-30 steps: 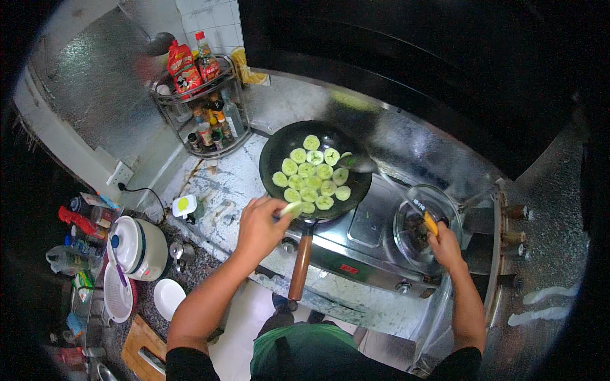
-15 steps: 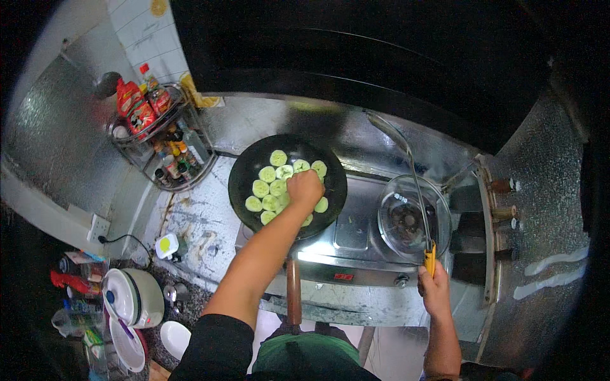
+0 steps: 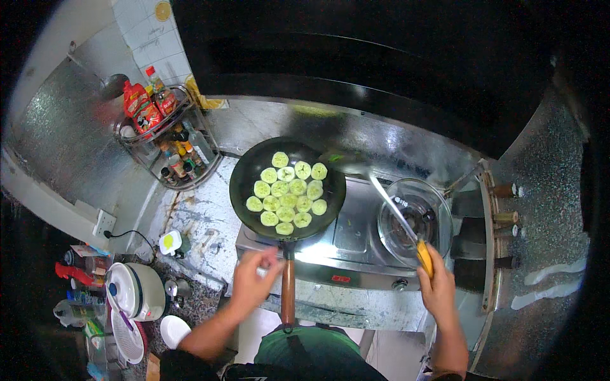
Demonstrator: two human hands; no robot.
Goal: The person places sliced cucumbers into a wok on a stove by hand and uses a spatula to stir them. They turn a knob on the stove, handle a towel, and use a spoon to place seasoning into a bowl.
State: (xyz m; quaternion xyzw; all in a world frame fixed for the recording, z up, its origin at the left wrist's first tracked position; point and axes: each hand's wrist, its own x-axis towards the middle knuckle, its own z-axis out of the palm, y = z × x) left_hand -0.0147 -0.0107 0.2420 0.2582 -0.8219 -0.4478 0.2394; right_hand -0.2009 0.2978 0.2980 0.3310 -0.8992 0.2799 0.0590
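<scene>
Round cucumber slices [image 3: 279, 188] lie spread in a single layer in a black frying pan [image 3: 244, 216] on the stove. The pan's wooden handle [image 3: 288, 292] points toward me. Just left of that handle hangs my left hand [image 3: 251, 282], blurred, its thumb and fingers apart with nothing seen between them. My right hand [image 3: 438, 289] is closed around the yellow handle of a metal spatula [image 3: 397, 213]. The spatula's dark, blurred blade reaches over the pan's right rim, with a small green bit on it.
A clear glass lid [image 3: 383, 222] lies on the stove's right side. At left a wire rack [image 3: 184, 181] holds several sauce bottles. A white electric pot [image 3: 149, 289], a white bowl [image 3: 173, 331] and a white basket [image 3: 127, 346] crowd the counter at lower left.
My left hand has drawn back from the cucumber slices to beside the pan handle and its fingers have parted. The spatula's blade has swung down and left to the pan's rim.
</scene>
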